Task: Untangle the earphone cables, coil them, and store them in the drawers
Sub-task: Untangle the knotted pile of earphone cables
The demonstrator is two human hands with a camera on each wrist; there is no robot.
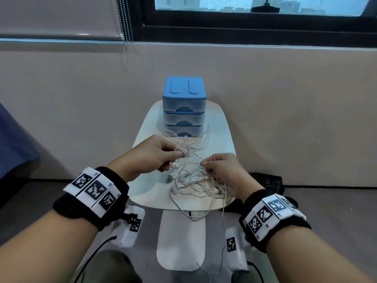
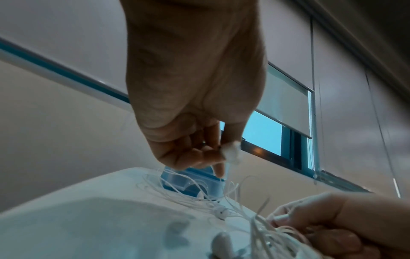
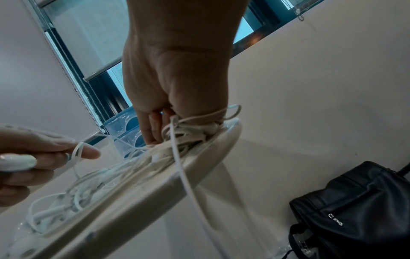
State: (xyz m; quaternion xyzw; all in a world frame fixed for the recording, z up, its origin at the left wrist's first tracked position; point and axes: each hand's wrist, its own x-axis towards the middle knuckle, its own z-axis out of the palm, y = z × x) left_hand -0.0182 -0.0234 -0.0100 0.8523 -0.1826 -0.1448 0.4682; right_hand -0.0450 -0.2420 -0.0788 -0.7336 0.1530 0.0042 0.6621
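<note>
— On the small white rounded table (image 1: pixel 221 127), what is lying there?
— A tangled heap of thin white earphone cables (image 1: pixel 195 183), sitting in front of the blue three-drawer plastic box (image 1: pixel 184 107).
— And the hands?
— The left hand (image 1: pixel 152 155) is pinching a white earbud (image 1: pixel 174 165); the right hand (image 1: pixel 224 172) is gripping strands of the tangle, fingers curled.

Your table (image 1: pixel 223 127) stands by the wall (image 1: pixel 285 99); a black bag (image 3: pixel 355 206) lies on the floor (image 1: pixel 326 211) under the window (image 1: pixel 255 5).
</note>
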